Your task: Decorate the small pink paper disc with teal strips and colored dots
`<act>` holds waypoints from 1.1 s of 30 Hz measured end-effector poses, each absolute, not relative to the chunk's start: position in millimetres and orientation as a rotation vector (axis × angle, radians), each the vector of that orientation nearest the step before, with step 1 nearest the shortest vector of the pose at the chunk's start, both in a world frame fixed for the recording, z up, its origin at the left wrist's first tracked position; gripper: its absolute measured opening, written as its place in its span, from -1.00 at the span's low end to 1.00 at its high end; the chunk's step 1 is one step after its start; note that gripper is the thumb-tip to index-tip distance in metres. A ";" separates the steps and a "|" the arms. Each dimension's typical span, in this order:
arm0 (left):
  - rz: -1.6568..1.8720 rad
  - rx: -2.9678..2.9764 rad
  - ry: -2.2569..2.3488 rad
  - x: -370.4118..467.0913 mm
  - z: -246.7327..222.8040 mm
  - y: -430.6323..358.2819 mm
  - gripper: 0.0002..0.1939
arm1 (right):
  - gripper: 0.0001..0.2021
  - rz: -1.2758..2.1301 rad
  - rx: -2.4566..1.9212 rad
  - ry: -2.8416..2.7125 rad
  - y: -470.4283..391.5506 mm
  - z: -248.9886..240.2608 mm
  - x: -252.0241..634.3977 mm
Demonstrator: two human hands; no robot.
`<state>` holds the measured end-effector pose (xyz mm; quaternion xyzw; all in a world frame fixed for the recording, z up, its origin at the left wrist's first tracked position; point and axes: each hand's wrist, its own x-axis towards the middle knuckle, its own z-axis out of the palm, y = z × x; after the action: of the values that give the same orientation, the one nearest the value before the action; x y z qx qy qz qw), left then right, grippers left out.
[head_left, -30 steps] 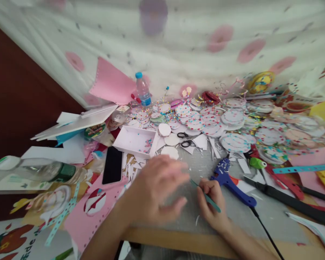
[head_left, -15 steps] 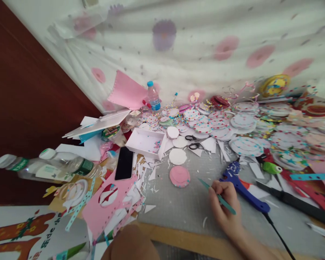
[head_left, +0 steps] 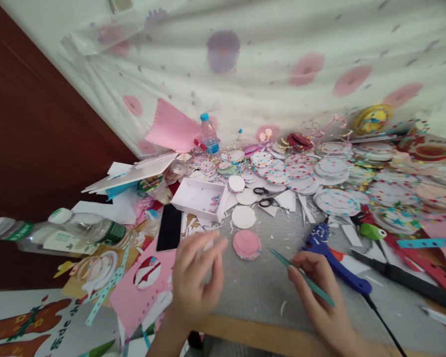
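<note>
My right hand (head_left: pixel 317 290) is closed around slim teal tweezers (head_left: pixel 308 280), whose pointed tip reaches left over the grey mat. Left of that tip lies a pink paper disc (head_left: pixel 247 244) with small blue and red beads along its lower edge. My left hand (head_left: pixel 197 277), a little blurred, hovers left of the disc. Its fingers are apart and nothing shows in them. Just behind the pink disc are a white disc (head_left: pixel 244 217) and further white rounds. A white box tray (head_left: pixel 198 197) holds a few small blue and pink beads.
A blue glue gun (head_left: pixel 334 267) with a black cord lies right of my right hand. Beyond it is a black-handled knife (head_left: pixel 412 280). Black scissors (head_left: pixel 265 197) rest by the white rounds. Many beaded discs (head_left: pixel 277 171) fill the back. A phone (head_left: pixel 170 228) and bottles (head_left: pixel 92 230) are at left.
My left hand has come up from the lower edge to beside the pink disc, its fingers parting. My right hand, still holding the tweezers, has loosened and turned slightly.
</note>
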<state>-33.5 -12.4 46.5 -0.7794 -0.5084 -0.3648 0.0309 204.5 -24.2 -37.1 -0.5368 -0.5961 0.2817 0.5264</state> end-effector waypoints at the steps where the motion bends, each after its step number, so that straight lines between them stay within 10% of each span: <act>1: -1.115 -2.351 -1.649 -34.6 33.2 6.0 -0.61 | -0.89 0.676 -1.296 -1.459 -25.7 -30.2 208.6; 15: -1.065 -2.247 -1.748 -35.5 -49.4 32.9 -0.51 | -0.88 0.608 -1.003 -1.914 62.4 60.9 205.3; 33: -1.192 -2.020 -1.804 -35.8 -46.7 29.3 -0.65 | -0.72 0.656 -0.872 -2.604 148.6 37.2 98.4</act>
<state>-35.8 29.3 -46.7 -0.6799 -0.6070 -0.4011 0.0912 98.4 148.6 37.2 -0.3048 -0.9107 0.2294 0.1583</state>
